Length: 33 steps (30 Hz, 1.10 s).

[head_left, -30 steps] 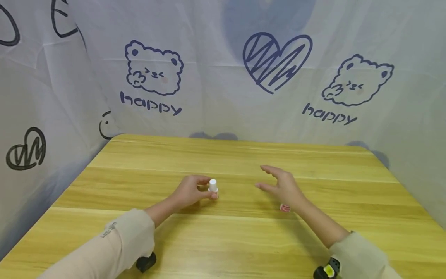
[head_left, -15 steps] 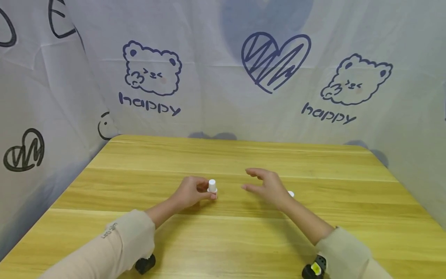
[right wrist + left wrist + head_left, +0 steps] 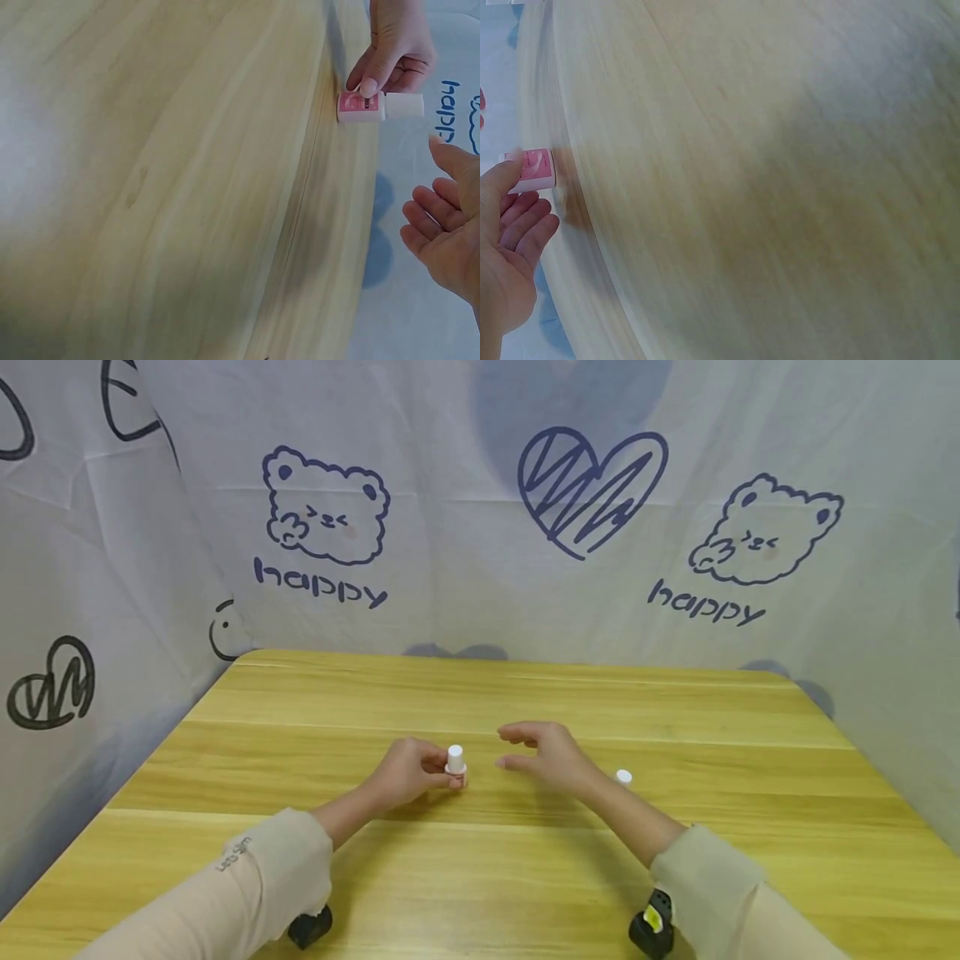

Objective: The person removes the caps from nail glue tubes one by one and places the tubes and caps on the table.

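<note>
My left hand [image 3: 408, 772] pinches a small white bottle [image 3: 455, 760] with a tall white cap and a pink label. Its thumb lies across the label [image 3: 358, 100] in the right wrist view. The bottle stands upright, its base at or close to the tabletop. To the right of the bottle, my right hand [image 3: 546, 752] reaches toward it, thumb and fingers apart and holding nothing. A gap remains between its fingertips and the bottle. Behind my right forearm shows the round white top of another object [image 3: 624, 776]; its lower part is hidden.
The wooden table [image 3: 480, 877] spreads under both hands. A white cloth [image 3: 457, 527] with printed bears and hearts hangs behind its far edge and along the sides. A black wrist device [image 3: 651, 927] sits under the right sleeve [image 3: 708, 885].
My right hand has moved left toward the bottle, its fingers still apart. The white top behind the forearm has come into view. My left hand keeps its hold on the bottle, nearly unmoved.
</note>
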### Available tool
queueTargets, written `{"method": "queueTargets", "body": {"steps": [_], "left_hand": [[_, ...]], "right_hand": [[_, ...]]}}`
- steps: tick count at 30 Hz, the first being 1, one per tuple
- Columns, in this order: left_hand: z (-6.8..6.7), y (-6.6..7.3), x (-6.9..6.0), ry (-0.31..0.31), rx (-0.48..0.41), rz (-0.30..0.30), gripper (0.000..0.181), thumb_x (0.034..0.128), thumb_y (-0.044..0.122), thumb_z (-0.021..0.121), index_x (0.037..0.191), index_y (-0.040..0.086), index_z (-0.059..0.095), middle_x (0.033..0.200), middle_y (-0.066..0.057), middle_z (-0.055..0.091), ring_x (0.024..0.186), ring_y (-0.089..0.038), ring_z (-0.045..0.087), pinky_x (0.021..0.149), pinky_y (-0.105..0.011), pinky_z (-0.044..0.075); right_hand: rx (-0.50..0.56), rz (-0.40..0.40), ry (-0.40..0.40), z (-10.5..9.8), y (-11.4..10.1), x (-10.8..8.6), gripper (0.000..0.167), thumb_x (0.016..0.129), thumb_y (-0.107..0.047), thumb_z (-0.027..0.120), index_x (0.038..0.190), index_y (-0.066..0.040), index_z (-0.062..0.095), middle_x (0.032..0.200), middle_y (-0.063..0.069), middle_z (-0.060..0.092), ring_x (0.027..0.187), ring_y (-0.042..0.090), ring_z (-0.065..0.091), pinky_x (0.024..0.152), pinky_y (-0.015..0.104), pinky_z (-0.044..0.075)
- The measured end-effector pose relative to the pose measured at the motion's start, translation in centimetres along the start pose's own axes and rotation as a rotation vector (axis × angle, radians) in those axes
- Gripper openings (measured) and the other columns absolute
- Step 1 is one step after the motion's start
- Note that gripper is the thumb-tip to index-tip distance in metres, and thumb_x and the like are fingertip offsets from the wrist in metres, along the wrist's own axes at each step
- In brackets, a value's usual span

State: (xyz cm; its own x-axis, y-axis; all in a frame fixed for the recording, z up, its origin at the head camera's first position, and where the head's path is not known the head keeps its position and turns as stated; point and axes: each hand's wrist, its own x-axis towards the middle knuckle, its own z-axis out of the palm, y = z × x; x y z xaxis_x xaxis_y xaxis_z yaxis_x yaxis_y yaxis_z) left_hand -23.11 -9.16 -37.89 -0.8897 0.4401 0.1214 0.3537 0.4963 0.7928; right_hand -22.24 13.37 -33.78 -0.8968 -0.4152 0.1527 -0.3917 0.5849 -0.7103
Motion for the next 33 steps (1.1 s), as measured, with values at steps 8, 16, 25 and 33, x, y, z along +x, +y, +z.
{"method": "queueTargets", "body": {"steps": [8,16,25,33], "left_hand": [[0.1,-0.1,0.1,0.001,0.004,0.034,0.014,0.0791,0.008,0.072,0.089,-0.001,0.073,0.088,-0.015,0.073,0.081,-0.02,0.07,0.07,-0.024,0.055],[0.2,-0.2,0.0,0.006,-0.014,0.037,0.014,0.0796,0.01,0.071,0.089,0.0,0.073,0.087,-0.013,0.073,0.08,-0.02,0.07,0.071,-0.024,0.055],[0.0,-0.2,0.0,0.004,0.002,0.036,0.012,0.0807,0.009,0.07,0.089,0.0,0.073,0.087,-0.013,0.073,0.079,-0.019,0.07,0.069,-0.023,0.055],[-0.1,-0.2,0.0,0.007,0.017,0.051,0.011,0.0816,0.008,0.069,0.088,0.0,0.073,0.086,-0.013,0.073,0.08,-0.02,0.07,0.069,-0.024,0.055]], "right_hand": [[-0.025,-0.037,-0.022,0.6,-0.4,1.1,0.038,0.084,-0.014,0.068,0.117,0.004,0.06,0.118,0.019,0.063,0.11,0.032,0.058,0.097,0.041,0.045],[0.007,-0.048,-0.047,1.7,-1.0,1.7,0.035,0.083,-0.011,0.068,0.114,0.005,0.062,0.115,0.018,0.065,0.109,0.031,0.059,0.097,0.041,0.045],[0.02,-0.035,-0.034,2.8,-2.1,2.1,0.034,0.083,-0.014,0.07,0.111,0.005,0.064,0.112,0.017,0.067,0.103,0.029,0.061,0.093,0.039,0.048],[0.035,-0.072,-0.002,3.6,-2.3,2.4,0.022,0.083,-0.011,0.069,0.1,0.003,0.069,0.102,0.015,0.07,0.092,0.027,0.063,0.086,0.041,0.05]]}}
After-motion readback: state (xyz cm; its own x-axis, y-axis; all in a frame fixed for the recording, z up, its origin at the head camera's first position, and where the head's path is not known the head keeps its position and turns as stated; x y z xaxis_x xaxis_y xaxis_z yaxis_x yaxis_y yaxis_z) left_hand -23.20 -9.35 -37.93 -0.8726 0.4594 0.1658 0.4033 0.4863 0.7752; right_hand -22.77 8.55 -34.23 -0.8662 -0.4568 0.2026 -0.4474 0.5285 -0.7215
